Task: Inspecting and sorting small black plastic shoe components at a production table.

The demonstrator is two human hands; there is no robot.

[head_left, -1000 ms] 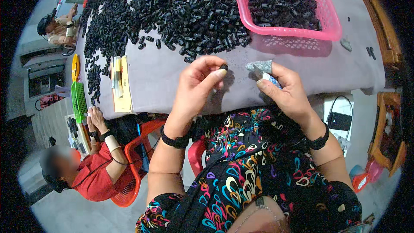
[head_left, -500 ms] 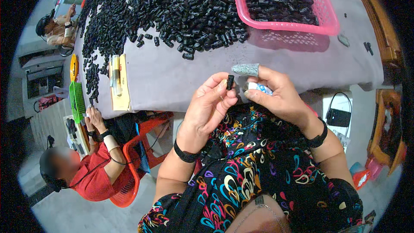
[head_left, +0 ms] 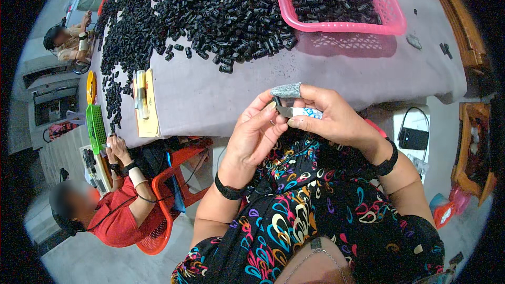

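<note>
My left hand (head_left: 250, 134) pinches a small black cylindrical plastic part (head_left: 277, 101) between thumb and fingers, above my lap at the table's near edge. My right hand (head_left: 339, 118) is closed around the white and blue wrapped handle (head_left: 310, 113) of a small knife. Its short metal blade (head_left: 285, 111) rests against or just beside the black part; exact contact is hard to make out. A grey fabric finger sleeve (head_left: 286, 91) covers my right index finger, which reaches over the part. Beyond my hands spreads a large pile of similar black parts (head_left: 226, 16).
A pink plastic basket (head_left: 347, 28) full of black parts stands at the far right. A grey scrap (head_left: 414, 41) and loose parts (head_left: 446, 50) lie beside it. To the left are a yellow pad (head_left: 150, 108), a green basket (head_left: 94, 126) and a co-worker in red (head_left: 118, 218).
My right hand has moved left to meet my left hand, bringing the knife blade to the black part. The sleeved finger now lies over the part.
</note>
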